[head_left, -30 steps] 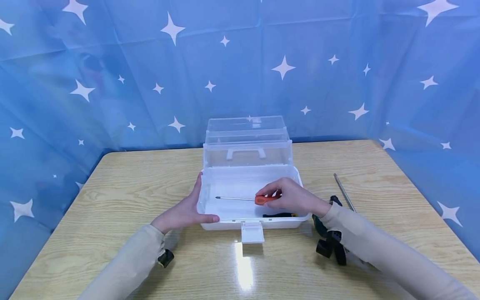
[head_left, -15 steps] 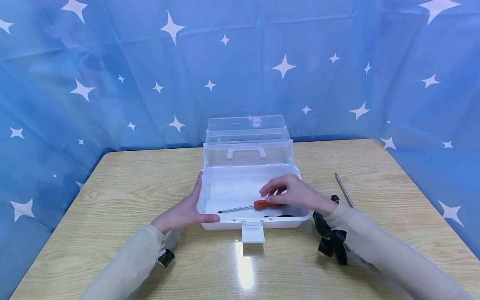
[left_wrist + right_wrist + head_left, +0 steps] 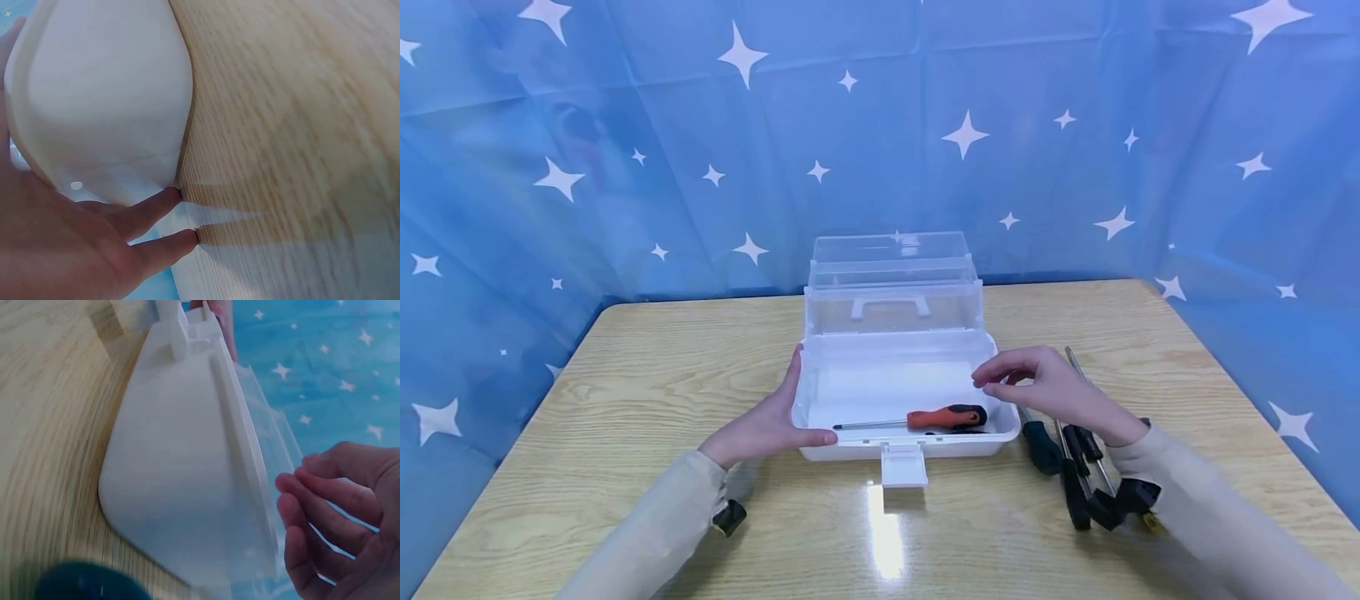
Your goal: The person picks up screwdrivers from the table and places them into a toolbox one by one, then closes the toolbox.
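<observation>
A white toolbox (image 3: 887,383) with its clear lid (image 3: 895,283) raised stands at mid-table. Along its left end my left hand (image 3: 767,429) is spread, thumb at the front corner. Two of its fingertips reach the tabletop in the left wrist view. An orange-and-black screwdriver (image 3: 934,418) lies inside near the front wall, tip to the left. Partly hidden beneath its handle is a dark tool (image 3: 957,432). Over the box's right end hovers my right hand (image 3: 1045,382), fingers loosely bent and nothing between them; the right wrist view also shows it beside the box rim.
Several tools lie right of the toolbox, partly under the right forearm: a dark green handle (image 3: 1041,448), black handles (image 3: 1075,492) and metal shafts. The front latch (image 3: 904,467) hangs down. A blue star-printed cloth (image 3: 880,150) rises behind the wooden table (image 3: 700,350).
My right hand has let go of the screwdriver, which now lies lower at the front of the box. That hand has moved right. The left hand stays at the box.
</observation>
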Motion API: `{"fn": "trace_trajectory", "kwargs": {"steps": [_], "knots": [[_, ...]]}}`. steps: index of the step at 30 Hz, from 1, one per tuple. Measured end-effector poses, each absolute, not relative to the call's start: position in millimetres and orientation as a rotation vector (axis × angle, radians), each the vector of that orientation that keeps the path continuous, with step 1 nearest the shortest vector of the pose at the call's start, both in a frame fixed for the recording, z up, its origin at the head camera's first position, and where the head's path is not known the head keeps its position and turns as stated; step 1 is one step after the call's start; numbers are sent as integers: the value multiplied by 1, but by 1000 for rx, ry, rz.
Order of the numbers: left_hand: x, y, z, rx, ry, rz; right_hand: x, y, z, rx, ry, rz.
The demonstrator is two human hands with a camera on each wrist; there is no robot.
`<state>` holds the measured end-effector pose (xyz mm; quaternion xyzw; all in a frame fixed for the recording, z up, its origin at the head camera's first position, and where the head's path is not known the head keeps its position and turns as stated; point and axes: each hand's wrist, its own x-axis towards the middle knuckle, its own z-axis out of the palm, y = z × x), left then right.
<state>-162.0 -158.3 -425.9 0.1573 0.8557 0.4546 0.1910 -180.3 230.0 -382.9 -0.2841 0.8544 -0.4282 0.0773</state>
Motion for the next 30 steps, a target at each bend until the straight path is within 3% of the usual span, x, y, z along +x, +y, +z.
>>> {"fn": "trace_trajectory", "kwargs": {"steps": [30], "knots": [[-159, -157, -425, 431, 2408, 1275, -160, 299, -385, -680, 2750, -1130]]}}
